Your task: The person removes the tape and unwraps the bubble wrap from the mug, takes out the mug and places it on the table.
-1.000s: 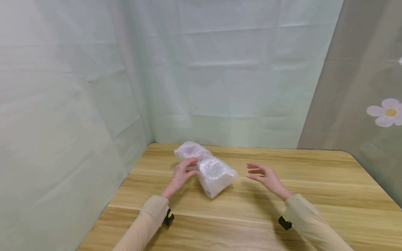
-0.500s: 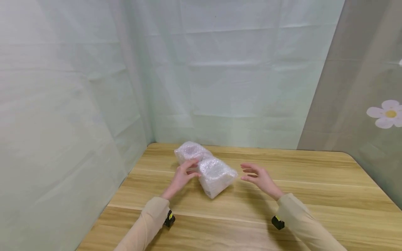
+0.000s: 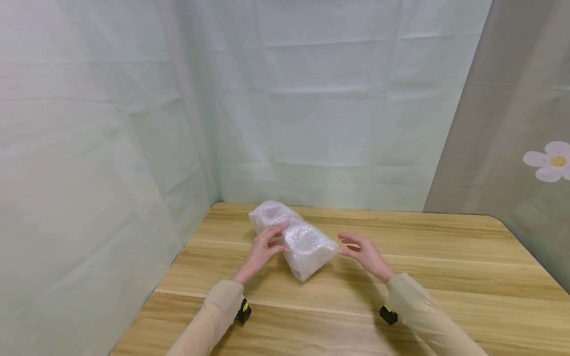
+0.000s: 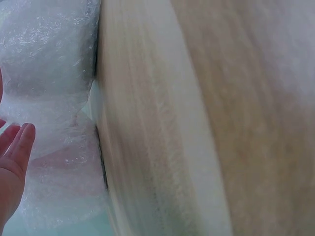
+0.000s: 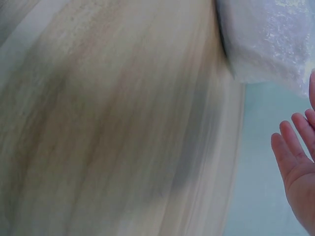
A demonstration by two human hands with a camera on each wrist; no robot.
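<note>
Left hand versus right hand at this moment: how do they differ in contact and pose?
The left hand rests its fingers on the bubble-wrapped bundle, at its pinched middle; the right hand is beside the bundle's near end, contact unclear. Both have relaxed, uncurled fingers, over the wooden table.

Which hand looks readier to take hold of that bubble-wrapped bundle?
Probably the left hand: it already touches the bubble-wrap bundle at its narrow middle. The right hand is open beside its near end.
</note>
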